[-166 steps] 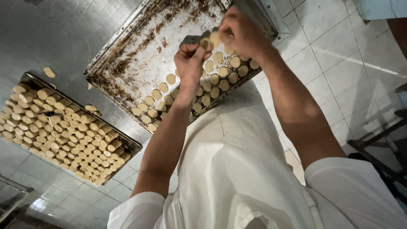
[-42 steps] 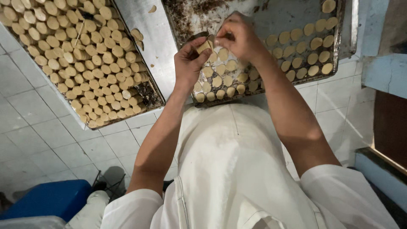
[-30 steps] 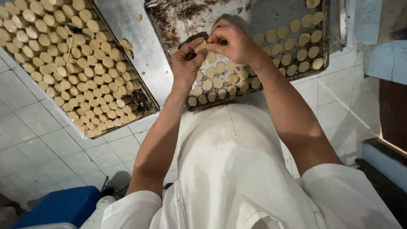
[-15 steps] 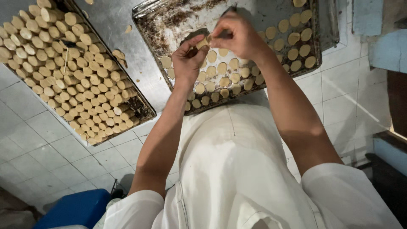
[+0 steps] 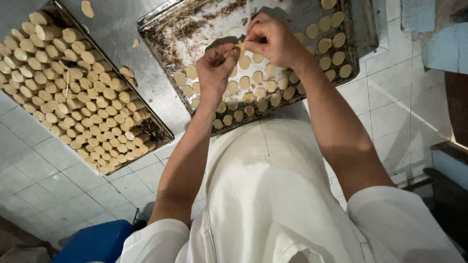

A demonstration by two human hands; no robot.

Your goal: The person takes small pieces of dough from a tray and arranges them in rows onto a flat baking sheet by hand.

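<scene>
A greasy metal baking tray (image 5: 195,29) lies before me, its near edge lined with rows of pale round dough pieces (image 5: 258,78). Both hands hover over it and meet above the rows. My left hand (image 5: 217,68) and my right hand (image 5: 273,39) pinch one small piece of dough (image 5: 240,47) between their fingertips. To the left, a second tray (image 5: 156,127) is packed with several stacked dough discs (image 5: 73,92).
Both trays rest on a steel table (image 5: 124,58) with a loose dough piece (image 5: 87,8) at its back. White floor tiles (image 5: 44,170) lie below, a blue crate (image 5: 95,241) sits at the lower left, and a dark frame (image 5: 448,185) stands at the right.
The view has shifted, so the trays slid about in the frame. My hands stayed together over the right tray, lifting slightly from the rows while working one dough piece.
</scene>
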